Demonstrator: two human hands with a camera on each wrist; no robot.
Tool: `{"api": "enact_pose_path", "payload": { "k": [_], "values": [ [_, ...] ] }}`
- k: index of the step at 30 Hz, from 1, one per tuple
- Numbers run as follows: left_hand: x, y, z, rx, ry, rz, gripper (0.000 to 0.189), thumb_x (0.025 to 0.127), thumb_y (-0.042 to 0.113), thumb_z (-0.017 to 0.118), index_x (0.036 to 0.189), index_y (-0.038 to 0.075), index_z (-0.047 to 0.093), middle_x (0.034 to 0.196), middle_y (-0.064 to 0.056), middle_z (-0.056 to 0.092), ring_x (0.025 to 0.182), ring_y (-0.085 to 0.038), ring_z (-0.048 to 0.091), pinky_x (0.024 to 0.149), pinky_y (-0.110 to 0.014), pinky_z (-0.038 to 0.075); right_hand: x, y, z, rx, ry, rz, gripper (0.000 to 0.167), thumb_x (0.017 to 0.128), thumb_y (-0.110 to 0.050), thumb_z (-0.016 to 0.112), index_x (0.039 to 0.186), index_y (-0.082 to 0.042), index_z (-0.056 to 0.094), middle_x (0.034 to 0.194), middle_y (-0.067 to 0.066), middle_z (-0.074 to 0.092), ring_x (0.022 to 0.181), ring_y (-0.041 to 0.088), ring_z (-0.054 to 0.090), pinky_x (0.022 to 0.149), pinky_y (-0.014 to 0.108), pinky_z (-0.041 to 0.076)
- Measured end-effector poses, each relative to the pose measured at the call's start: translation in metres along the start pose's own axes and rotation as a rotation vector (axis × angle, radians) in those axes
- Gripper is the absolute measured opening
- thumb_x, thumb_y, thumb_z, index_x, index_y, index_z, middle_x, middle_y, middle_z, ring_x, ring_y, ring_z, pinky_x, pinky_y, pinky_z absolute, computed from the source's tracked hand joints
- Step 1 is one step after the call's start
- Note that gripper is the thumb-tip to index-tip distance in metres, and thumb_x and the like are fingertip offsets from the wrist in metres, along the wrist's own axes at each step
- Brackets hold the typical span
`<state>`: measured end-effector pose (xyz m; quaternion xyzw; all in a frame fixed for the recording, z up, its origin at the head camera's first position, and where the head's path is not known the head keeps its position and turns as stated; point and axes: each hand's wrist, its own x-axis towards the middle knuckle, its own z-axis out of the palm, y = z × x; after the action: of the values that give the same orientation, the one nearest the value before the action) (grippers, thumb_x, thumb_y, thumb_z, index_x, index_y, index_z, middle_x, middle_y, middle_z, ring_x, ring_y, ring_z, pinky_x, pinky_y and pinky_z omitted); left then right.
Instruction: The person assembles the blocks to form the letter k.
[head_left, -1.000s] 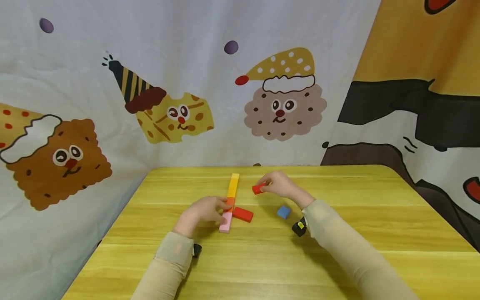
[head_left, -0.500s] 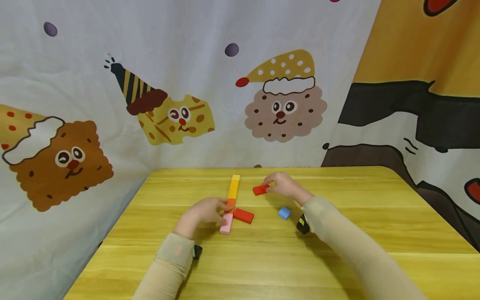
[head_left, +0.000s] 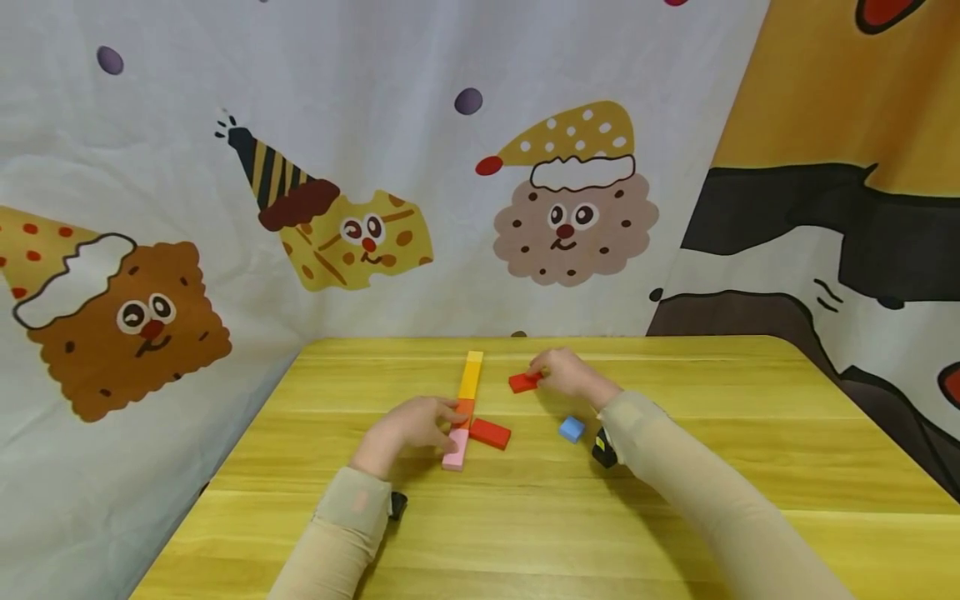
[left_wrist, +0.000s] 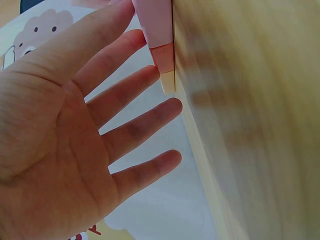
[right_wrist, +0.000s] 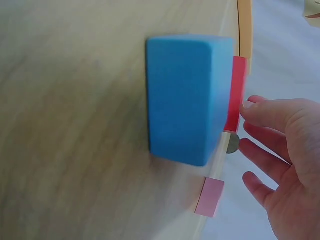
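Note:
A line of blocks runs away from me on the table: a pink block nearest, then an orange one, then a yellow-orange one. My left hand rests beside it, fingers spread and nearly straight, thumb at the pink block and index finger at the orange one. In the left wrist view those fingertips lie along the line's side. Farther right, my right hand pinches a small red block between thumb and index finger, low at the table. The right wrist view shows its other fingers loosely extended.
A second red block lies flat against the line's right side. A blue block sits nearer me than the right hand. In the right wrist view another pink block stands beyond the blue one. A printed cloth hangs behind the table.
My right fingertips have shifted slightly on the red block, and more of its top shows. The left hand keeps its place at the line. The head view has moved a little.

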<state>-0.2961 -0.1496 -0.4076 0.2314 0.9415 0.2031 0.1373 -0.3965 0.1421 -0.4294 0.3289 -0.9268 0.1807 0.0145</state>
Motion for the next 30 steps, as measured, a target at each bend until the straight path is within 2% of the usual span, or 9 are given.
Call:
{"api": "enact_pose_path", "payload": {
  "k": [6,20,30],
  "values": [
    [0.0,0.002,0.001,0.002,-0.001,-0.002,0.05,0.081,0.019,0.079,0.128,0.011,0.065,0.145,-0.008,0.048,0.133,-0.033,0.042,0.109,-0.047,0.033,0.001,-0.001,0.002,-0.009,-0.01,0.007,0.025,0.082,0.006,0.068,0.103,-0.005,0.076,0.109,0.011,0.07,0.105,0.031,0.063,0.09,0.042,0.051],
    [-0.001,0.001,-0.001,-0.003,0.007,0.027,0.049,0.081,0.017,0.079,0.128,0.01,0.065,0.144,-0.011,0.048,0.132,-0.034,0.043,0.109,-0.046,0.034,0.0,-0.006,0.005,-0.033,0.041,-0.003,0.023,0.083,0.006,0.067,0.1,-0.005,0.077,0.105,0.01,0.071,0.101,0.029,0.065,0.087,0.04,0.053],
    [0.0,0.002,-0.001,-0.002,0.0,0.008,0.05,0.082,0.018,0.078,0.129,0.011,0.065,0.145,-0.01,0.048,0.132,-0.033,0.042,0.108,-0.046,0.034,0.002,-0.018,0.008,-0.022,0.016,-0.007,0.021,0.082,0.003,0.069,0.098,-0.008,0.078,0.104,0.007,0.072,0.1,0.026,0.065,0.088,0.039,0.052]
  ]
}}
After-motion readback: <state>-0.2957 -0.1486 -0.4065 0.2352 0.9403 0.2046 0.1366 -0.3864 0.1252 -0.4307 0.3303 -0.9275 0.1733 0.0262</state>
